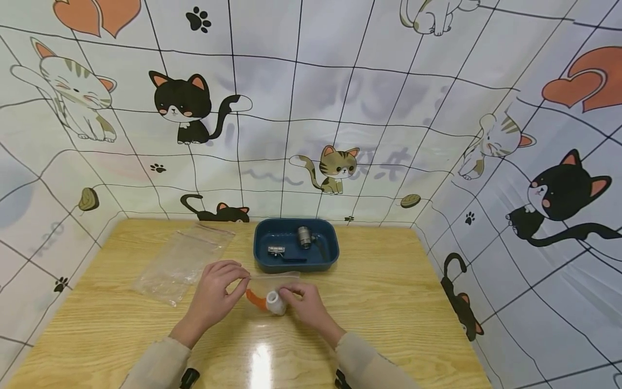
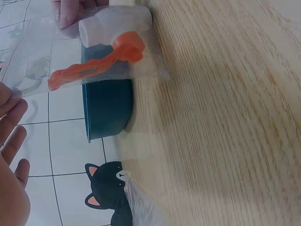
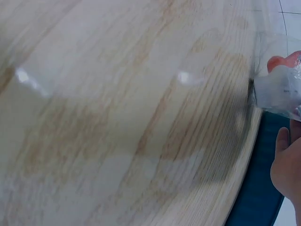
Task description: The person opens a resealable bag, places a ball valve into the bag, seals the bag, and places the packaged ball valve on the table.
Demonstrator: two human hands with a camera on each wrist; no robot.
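A small clear zip bag (image 1: 279, 277) is held up between both hands over the table, just in front of the blue tray. Inside it, a white tube-like plastic piece (image 2: 115, 26) lies beside an orange piece (image 2: 89, 68) with a long lever-like arm and a rounded end. At the bag's upper left corner, the left hand (image 1: 218, 292) pinches the plastic between thumb and forefinger. Opposite, the right hand (image 1: 309, 309) pinches the bag's right side by the white piece, with its other fingers partly hidden behind the bag.
Behind the bag stands the dark blue tray (image 1: 296, 267), holding a grey metal cylinder (image 1: 304, 237) and a smaller silver metal part (image 1: 276, 250) with a dark arm. A larger clear bag (image 1: 182, 262) lies flat at left. Cat-printed cloth (image 1: 272, 140) walls the table's back and sides.
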